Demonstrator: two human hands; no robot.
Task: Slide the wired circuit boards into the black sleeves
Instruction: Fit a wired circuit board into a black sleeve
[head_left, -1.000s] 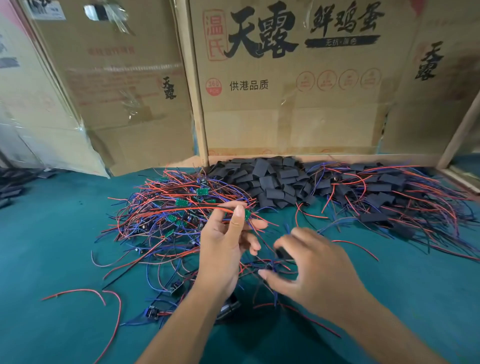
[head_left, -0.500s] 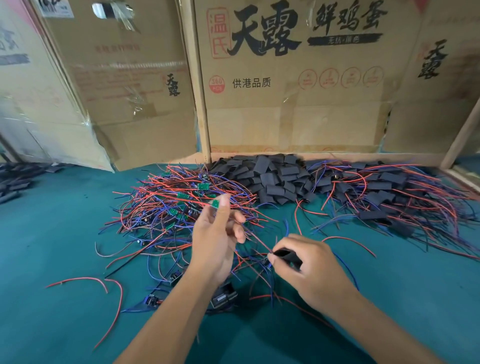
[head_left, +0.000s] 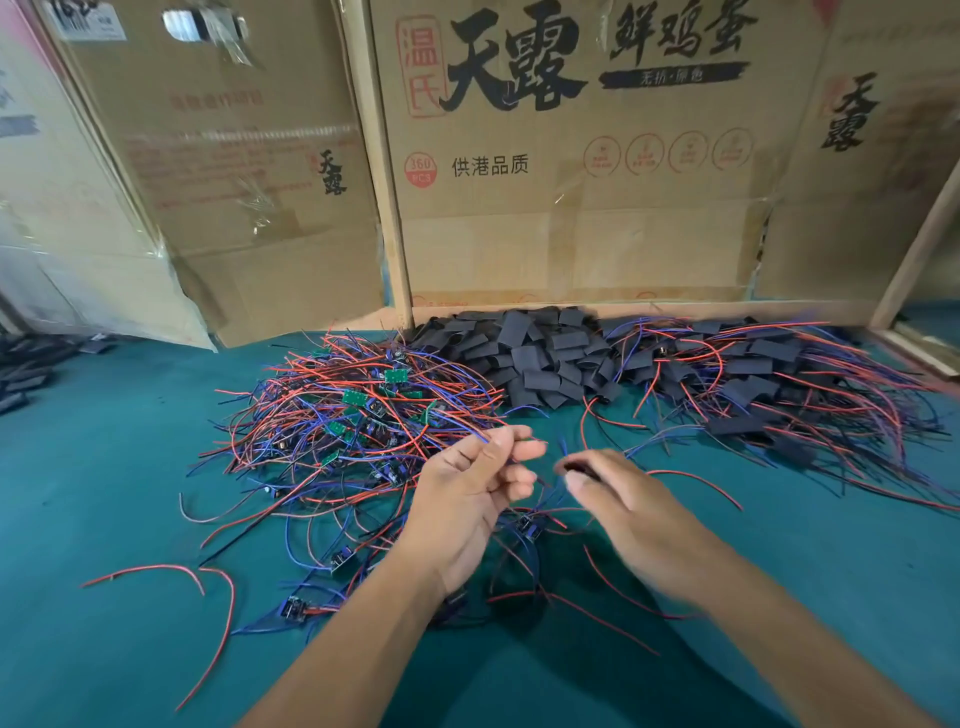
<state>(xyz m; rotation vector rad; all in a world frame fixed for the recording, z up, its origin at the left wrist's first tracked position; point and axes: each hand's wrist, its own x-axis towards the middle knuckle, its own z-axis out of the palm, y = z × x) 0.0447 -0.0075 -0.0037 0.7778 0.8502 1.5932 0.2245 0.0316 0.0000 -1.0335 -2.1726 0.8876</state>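
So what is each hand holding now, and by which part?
Left hand pinches thin red and blue wires along their length; right hand pinches a small black sleeve, blurred.

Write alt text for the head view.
Two bare hands meet over a green table: the left hand pinches thin wires, the right hand pinches a black sleeve. Behind lie tangled wired circuit boards and piled black sleeves.

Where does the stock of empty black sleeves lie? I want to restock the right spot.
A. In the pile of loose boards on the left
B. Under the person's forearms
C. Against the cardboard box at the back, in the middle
C: the pile of empty black sleeves lies at the foot of the cardboard box, between the bare wired circuit boards and the sleeved ones.
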